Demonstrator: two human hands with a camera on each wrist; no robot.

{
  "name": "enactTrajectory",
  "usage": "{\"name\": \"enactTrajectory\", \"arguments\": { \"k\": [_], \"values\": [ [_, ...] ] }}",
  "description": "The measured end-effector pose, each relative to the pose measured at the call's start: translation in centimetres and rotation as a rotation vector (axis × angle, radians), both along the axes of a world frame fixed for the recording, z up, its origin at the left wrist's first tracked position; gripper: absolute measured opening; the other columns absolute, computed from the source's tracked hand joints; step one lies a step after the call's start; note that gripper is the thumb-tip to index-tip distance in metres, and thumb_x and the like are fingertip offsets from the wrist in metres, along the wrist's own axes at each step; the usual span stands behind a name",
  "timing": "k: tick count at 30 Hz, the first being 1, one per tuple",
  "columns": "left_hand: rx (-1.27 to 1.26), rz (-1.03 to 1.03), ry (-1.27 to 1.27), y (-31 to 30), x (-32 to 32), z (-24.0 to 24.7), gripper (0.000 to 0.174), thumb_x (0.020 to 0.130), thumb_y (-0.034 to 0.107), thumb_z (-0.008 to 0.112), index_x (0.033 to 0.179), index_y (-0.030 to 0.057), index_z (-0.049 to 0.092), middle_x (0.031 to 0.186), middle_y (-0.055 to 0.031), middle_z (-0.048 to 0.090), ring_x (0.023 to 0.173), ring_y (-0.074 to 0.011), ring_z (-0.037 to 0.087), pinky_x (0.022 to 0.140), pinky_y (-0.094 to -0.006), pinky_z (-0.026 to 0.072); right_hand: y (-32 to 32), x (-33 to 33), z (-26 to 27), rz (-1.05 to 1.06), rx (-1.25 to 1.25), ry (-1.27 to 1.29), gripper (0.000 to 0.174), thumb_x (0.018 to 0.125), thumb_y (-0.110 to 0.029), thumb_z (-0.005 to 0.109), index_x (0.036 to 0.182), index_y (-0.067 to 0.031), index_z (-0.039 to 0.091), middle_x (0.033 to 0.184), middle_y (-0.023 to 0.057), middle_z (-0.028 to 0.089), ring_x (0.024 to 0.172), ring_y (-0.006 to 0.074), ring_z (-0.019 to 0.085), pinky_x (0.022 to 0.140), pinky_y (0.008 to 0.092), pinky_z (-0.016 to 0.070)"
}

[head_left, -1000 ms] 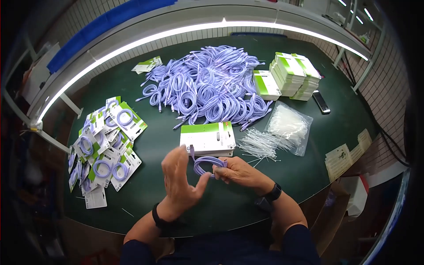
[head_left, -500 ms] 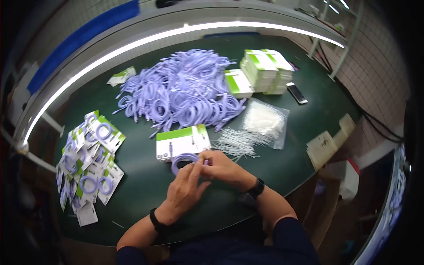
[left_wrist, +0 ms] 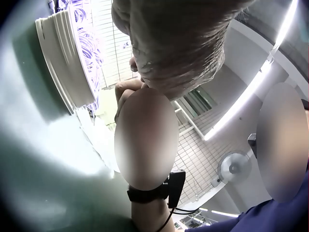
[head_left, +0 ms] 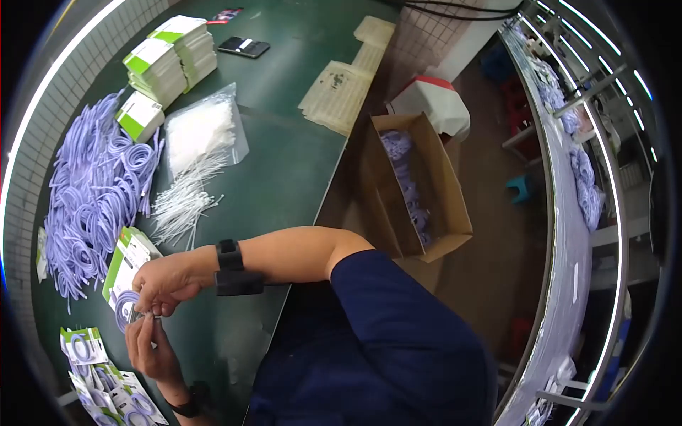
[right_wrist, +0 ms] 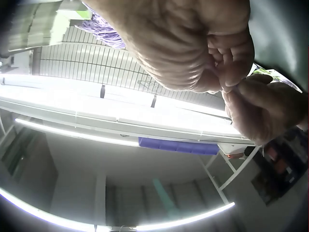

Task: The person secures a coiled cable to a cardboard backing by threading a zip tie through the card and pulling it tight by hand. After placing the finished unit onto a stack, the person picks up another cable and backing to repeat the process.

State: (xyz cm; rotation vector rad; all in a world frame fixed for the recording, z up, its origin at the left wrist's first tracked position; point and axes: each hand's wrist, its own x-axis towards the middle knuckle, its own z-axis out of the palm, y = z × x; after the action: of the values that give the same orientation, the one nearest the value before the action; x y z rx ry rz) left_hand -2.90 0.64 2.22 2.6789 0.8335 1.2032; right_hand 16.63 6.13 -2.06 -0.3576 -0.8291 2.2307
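View swung right; hands [head_left: 167, 280] [head_left: 153, 351] at coil [head_left: 124, 308] (purple).

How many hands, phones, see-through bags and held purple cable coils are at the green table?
Hands: 2 (left hand, right hand)
Phone: 1
See-through bag: 1
Held purple cable coil: 1
Total: 5

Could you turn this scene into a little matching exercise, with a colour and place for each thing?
1. Phone
2. Carton
3. Ties
4. Coil

A. White, on the table
B. Purple, held
C. Black, on the table
D. Brown, off the table

Pairs: 1-C, 2-D, 3-A, 4-B
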Motion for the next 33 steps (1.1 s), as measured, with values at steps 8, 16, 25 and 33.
{"name": "enactTrajectory", "arguments": {
  "k": [8, 16, 25, 33],
  "values": [
    [-0.018, -0.047, 0.057, 0.6, -1.5, 0.8, 0.031, 0.084, -0.020, 0.075, 0.110, -0.0036, 0.072, 0.092, -0.0169, 0.071, 0.079, -0.0305, 0.066, 0.074, -0.0396, 0.0544, -1.2, 0.9, 2.0, -0.054, 0.157, -0.194, 0.041, 0.086, -0.016, 0.085, 0.113, 0.0054, 0.063, 0.087, 0.0132, 0.069, 0.076, 0.0215, 0.071, 0.069, 0.0334, 0.0582],
    [-0.288, -0.045, -0.164, -0.2, -1.2, 3.7, 0.019, 0.078, -0.010, 0.081, 0.092, 0.0005, 0.073, 0.080, -0.0093, 0.066, 0.069, -0.0195, 0.060, 0.062, -0.0296, 0.0451, -2.0, 4.3, 6.0, -0.514, 1.508, -0.621, 0.054, 0.076, -0.016, 0.085, 0.124, -0.0031, 0.066, 0.123, 0.0154, 0.066, 0.110, 0.0365, 0.070, 0.085, 0.0411, 0.0608],
    [-0.460, -0.182, -0.221, 0.0, -1.2, 2.0, 0.022, 0.077, -0.008, 0.087, 0.095, 0.0030, 0.079, 0.079, -0.0089, 0.071, 0.069, -0.0196, 0.068, 0.060, -0.0308, 0.0518, -1.3, 3.4, 5.7, -0.007, 1.330, -0.732, 0.031, 0.083, -0.015, 0.087, 0.103, -0.0039, 0.065, 0.099, 0.0072, 0.071, 0.078, 0.0270, 0.070, 0.068, 0.0362, 0.0548],
    [-0.442, -0.236, -0.285, -0.4, -2.5, 1.3, 0.024, 0.076, -0.008, 0.087, 0.096, 0.0036, 0.080, 0.081, -0.0086, 0.073, 0.071, -0.0185, 0.069, 0.061, -0.0298, 0.0524, -2.3, 3.3, 7.8, 0.070, 0.734, -0.659, 0.029, 0.087, -0.021, 0.090, 0.099, -0.0046, 0.068, 0.085, -0.0015, 0.068, 0.075, 0.0079, 0.065, 0.064, 0.0267, 0.0496]
  ]
}}
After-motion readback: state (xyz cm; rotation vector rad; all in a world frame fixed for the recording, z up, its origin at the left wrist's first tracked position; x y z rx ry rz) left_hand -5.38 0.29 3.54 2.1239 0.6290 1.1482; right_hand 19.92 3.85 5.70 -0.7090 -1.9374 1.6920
